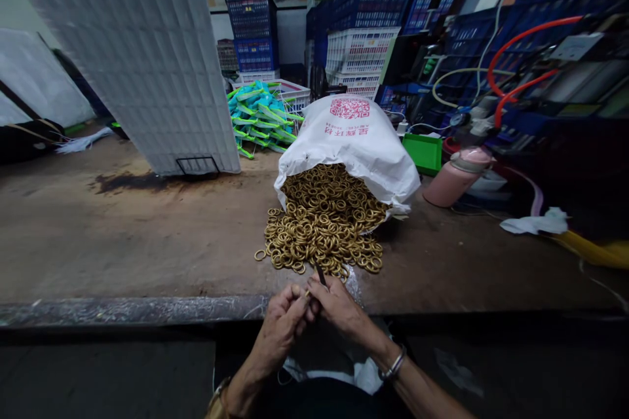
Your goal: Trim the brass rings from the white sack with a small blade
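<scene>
Brass-coloured rings spill from a white sack onto a table before a left hand, fingers pinched on what looks like one ring, and a right hand clamped on a slim dark tool, work likely best done holding both steady.

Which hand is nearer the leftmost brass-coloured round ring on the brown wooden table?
Left. The left hand is on the near side of the ring, slightly to its right; the right hand is also on the near side, farther right.

Dim light, deep shadow below the table, blurry, stretched edges.
</scene>
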